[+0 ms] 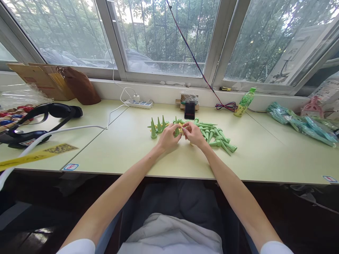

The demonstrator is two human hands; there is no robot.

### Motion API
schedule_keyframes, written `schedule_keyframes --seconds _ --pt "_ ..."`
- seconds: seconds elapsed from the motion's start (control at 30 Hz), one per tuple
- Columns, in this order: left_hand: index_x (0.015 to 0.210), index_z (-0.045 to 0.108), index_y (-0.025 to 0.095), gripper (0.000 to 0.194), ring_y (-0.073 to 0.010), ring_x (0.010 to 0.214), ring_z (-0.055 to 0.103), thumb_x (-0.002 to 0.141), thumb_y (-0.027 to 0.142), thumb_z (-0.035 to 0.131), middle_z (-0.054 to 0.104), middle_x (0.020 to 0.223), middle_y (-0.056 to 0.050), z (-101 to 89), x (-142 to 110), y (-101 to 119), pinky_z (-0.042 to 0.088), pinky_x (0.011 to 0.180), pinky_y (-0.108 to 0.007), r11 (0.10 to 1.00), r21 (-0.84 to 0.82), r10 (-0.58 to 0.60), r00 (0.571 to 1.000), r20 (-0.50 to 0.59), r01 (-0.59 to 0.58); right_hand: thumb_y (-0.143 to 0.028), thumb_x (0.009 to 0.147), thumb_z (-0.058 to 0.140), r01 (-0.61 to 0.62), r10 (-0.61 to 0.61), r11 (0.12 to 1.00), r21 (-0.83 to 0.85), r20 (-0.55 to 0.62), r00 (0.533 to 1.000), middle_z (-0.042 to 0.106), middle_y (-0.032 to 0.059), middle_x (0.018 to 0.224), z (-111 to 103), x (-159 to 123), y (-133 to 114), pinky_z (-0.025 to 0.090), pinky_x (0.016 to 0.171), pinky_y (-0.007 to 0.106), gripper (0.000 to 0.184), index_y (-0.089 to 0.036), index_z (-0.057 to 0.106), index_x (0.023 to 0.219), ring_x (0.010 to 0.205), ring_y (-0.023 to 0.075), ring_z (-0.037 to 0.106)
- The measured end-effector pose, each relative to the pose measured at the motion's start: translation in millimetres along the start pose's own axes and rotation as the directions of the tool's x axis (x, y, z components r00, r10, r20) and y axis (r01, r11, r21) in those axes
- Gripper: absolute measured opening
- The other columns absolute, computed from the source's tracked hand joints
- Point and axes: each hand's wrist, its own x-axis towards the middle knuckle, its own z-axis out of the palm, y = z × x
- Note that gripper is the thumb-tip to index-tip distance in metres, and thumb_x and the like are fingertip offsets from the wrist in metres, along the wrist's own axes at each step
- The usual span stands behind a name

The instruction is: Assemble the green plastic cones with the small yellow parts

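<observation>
My left hand is closed around a green plastic spike that points upward. Close against it, my right hand has its thumb and fingers pinched together; whatever they hold is too small to make out. Small yellow pieces lie just behind my hands, partly hidden by them. Left of my left hand, several green spikes stand upright on their wide ends. To the right of my right hand, a heap of green spikes lies on its side on the table.
On the pale table, a phone leans against a small box behind my hands. A power strip, a green bottle and bagged goods stand farther out. A white cable and black headgear lie left.
</observation>
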Motion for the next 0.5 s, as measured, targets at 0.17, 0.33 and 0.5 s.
schedule_keyframes --seconds 0.17,0.33,0.5 --pt "0.105 0.064 0.022 0.022 -0.0141 0.068 0.055 0.084 0.021 0.065 0.060 0.088 -0.002 -0.1 -0.4 0.4 0.047 0.070 -0.030 1.000 -0.007 0.004 1.000 0.004 -0.004 -0.044 0.087 0.057 0.010 -0.010 1.000 0.004 0.003 1.000 0.057 -0.0051 0.059 -0.3 -0.7 -0.9 0.046 0.053 0.026 0.022 -0.023 0.051 0.093 0.046 0.0127 0.054" --pt "0.106 0.065 0.022 0.022 -0.0143 0.068 0.055 0.084 0.021 0.065 0.060 0.086 -0.001 -0.7 -0.6 1.8 0.047 0.070 -0.030 1.000 -0.014 -0.003 1.000 0.012 0.003 -0.039 0.088 0.055 0.012 -0.012 1.000 0.020 0.006 1.000 0.056 -0.0060 0.056 -0.9 -1.6 -2.1 0.043 0.050 0.025 0.017 -0.023 0.051 0.092 0.042 0.0119 0.050" --pt "0.105 0.065 0.022 0.021 -0.0146 0.069 0.055 0.084 0.021 0.065 0.059 0.084 -0.001 -0.8 -0.7 2.1 0.046 0.070 -0.030 1.000 -0.022 0.004 1.000 0.011 -0.004 -0.039 0.089 0.054 0.006 -0.006 1.000 0.013 0.006 1.000 0.056 -0.0060 0.054 -0.7 -1.9 -3.5 0.043 0.050 0.025 0.016 -0.023 0.052 0.090 0.041 0.0117 0.049"
